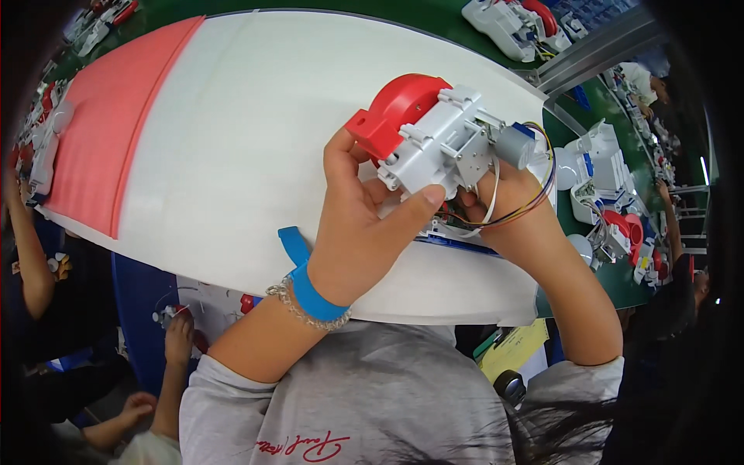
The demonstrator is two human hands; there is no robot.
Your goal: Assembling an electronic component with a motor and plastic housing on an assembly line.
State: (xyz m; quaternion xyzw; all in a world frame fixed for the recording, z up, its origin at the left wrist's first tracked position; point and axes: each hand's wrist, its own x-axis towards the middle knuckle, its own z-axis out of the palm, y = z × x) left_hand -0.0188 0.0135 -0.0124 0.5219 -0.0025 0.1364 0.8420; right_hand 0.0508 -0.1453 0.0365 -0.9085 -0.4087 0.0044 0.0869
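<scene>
A white plastic housing (442, 139) with a red curved part (407, 101) is held up, tilted, over the white table mat. My left hand (364, 209) is closed on its left side, thumb along the lower edge and fingers going behind the red part. At its right side, my right hand (511, 194) is closed around the underside, with the fingertips partly hidden. A grey cylindrical motor (514, 147) sticks out on a metal bracket above that hand. Thin coloured wires (552, 170) loop from the motor over my right wrist. Below lies a blue-edged piece (457, 242), mostly covered by my hands.
The white mat (256, 116) covers the table, with a red sheet (116, 124) at its left. Similar white and red units stand at the right (608, 186) and far right (515, 27). A metal frame (597, 50) rises at far right. Co-workers' arms (174, 349) show at left.
</scene>
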